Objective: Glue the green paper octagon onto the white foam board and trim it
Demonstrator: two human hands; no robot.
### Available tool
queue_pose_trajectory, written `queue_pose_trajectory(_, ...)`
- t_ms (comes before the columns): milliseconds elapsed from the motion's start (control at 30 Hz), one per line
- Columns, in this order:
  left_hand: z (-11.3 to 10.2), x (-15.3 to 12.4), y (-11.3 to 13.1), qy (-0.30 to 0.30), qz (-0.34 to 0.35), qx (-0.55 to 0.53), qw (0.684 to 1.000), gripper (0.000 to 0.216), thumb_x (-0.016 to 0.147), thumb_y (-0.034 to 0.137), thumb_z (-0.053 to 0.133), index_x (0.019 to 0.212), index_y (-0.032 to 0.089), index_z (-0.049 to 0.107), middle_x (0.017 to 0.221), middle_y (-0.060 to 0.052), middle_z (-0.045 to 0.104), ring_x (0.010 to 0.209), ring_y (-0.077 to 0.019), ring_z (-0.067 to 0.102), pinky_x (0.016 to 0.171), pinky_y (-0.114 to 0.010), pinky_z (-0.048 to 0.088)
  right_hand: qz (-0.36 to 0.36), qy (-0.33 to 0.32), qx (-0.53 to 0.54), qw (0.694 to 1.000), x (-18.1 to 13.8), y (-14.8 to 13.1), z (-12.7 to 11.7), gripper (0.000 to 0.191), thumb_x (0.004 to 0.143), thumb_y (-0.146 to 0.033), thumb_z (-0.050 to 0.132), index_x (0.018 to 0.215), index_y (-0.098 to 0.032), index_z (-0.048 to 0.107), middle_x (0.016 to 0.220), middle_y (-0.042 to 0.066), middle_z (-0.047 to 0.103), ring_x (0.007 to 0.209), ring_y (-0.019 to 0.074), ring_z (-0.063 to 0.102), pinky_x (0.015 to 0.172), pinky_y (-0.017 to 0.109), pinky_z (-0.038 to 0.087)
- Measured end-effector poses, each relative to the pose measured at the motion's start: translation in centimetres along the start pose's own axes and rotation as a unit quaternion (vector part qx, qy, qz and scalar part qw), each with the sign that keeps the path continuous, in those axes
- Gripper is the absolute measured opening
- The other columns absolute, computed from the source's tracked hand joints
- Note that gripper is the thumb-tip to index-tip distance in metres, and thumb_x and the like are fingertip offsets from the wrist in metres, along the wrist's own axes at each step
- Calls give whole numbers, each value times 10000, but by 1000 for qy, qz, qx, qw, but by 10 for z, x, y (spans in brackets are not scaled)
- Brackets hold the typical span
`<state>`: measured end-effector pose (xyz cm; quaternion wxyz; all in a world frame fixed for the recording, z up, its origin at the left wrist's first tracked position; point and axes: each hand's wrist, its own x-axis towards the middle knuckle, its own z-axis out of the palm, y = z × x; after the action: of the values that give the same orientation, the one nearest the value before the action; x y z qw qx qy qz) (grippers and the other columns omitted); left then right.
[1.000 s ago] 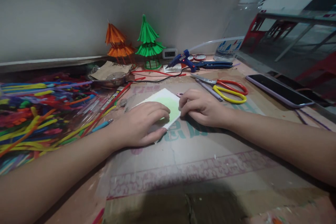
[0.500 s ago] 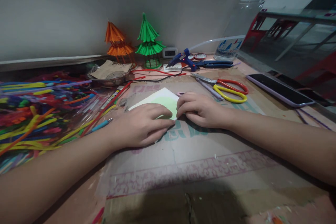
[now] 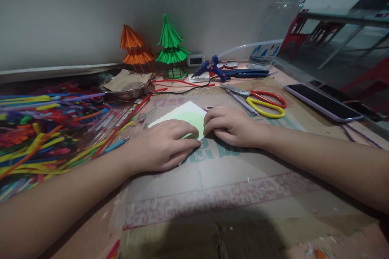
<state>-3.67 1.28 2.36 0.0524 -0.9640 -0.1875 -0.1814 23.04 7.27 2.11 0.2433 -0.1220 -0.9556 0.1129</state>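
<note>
A cardboard-covered table [image 3: 231, 182] is seen; scissors [image 3: 261, 101] at two o'clock, a phone [image 3: 323, 102] at three, pipe cleaners [image 3: 45, 125] at nine, a paper sheet [image 3: 185, 115] centrally.

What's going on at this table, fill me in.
A person presses a pale green sheet of paper flat on the cardboard-covered table. The left hand lies on its near part, and the right hand pinches its right edge. Scissors and a blue glue gun lie beyond, a heap of coloured pipe cleaners to the left.
</note>
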Motion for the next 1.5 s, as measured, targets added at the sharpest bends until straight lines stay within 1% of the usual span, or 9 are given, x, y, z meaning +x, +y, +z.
queue_pose_trajectory(200, 0, 2, 1, 9, -3, 0, 1000, 257, 999, 205, 544, 1199, 180, 703, 1149, -137, 730, 1058, -280, 705, 935, -461, 591, 3, -4, 5, 1000, 0, 0, -1, 261, 914, -81, 511, 928, -208, 739, 992, 84, 720, 928, 216, 657, 935, 414, 530)
queue_pose_trajectory(433, -2, 4, 4, 18, 15, 47, 999, 234, 992, 211, 558, 1180, 163, 688, 1119, -138, 728, 1062, -289, 688, 949, -476, 584, 12, -10, 4, 1000, -1, 0, -1, 252, 914, -91, 516, 933, -214, 735, 1003, 82, 719, 946, 219, 657, 934, 412, 528)
queue_pose_trajectory(667, -1, 3, 3, 9, -12, 26, 1000, 216, 985, 235, 564, 1148, 168, 689, 1129, -133, 724, 1063, -284, 683, 965, -472, 568, 9, -9, 3, 1000, 0, 0, -2, 252, 910, -87, 510, 919, -208, 731, 995, 85, 718, 938, 219, 652, 908, 402, 535)
queue_pose_trajectory(733, -1, 3, 2, 6, -21, 19, 1000, 241, 991, 247, 552, 1174, 162, 683, 1133, -138, 725, 1064, -289, 684, 965, -479, 565, 10, -9, 1, 1000, 0, 0, -2, 251, 910, -89, 509, 920, -213, 727, 990, 79, 716, 937, 216, 653, 913, 400, 533)
queue_pose_trajectory(867, -1, 3, 1, -15, -18, 19, 1000, 339, 1023, 281, 503, 1311, 169, 642, 1179, -155, 716, 1064, -296, 688, 928, -470, 575, 12, -10, 1, 1000, 0, -1, -1, 246, 910, -91, 516, 930, -214, 728, 995, 82, 719, 944, 221, 657, 935, 415, 530)
queue_pose_trajectory(933, -1, 3, 0, -27, -11, 18, 999, 342, 1037, 299, 482, 1304, 179, 659, 1193, -159, 711, 1069, -300, 688, 922, -470, 578, 15, -12, 4, 1000, 0, -1, -1, 251, 908, -85, 516, 931, -215, 730, 1001, 81, 721, 944, 218, 659, 948, 417, 528)
queue_pose_trajectory(1067, 0, 4, -1, -36, -21, 8, 999, 354, 1045, 335, 480, 1277, 157, 679, 1201, -170, 706, 1079, -315, 686, 925, -491, 580, 13, -13, 6, 1000, 0, -1, -1, 259, 909, -79, 513, 945, -206, 735, 1005, 83, 722, 952, 217, 663, 966, 426, 527)
queue_pose_trajectory(1367, 4, 0, -2, -29, -43, -21, 998, 362, 1041, 341, 511, 1304, 146, 665, 1245, -170, 698, 1116, -312, 682, 945, -483, 571, 8, -2, -6, 1000, 0, 0, 0, 256, 915, -84, 505, 949, -205, 728, 990, 86, 717, 955, 225, 657, 950, 420, 536)
queue_pose_trajectory(1500, 3, 1, -3, -33, -48, -24, 998, 395, 1045, 344, 490, 1358, 143, 622, 1240, -174, 693, 1099, -309, 679, 927, -468, 572, 13, 12, -10, 1000, 0, 0, -1, 257, 911, -68, 500, 959, -186, 724, 979, 96, 722, 973, 236, 658, 932, 422, 541)
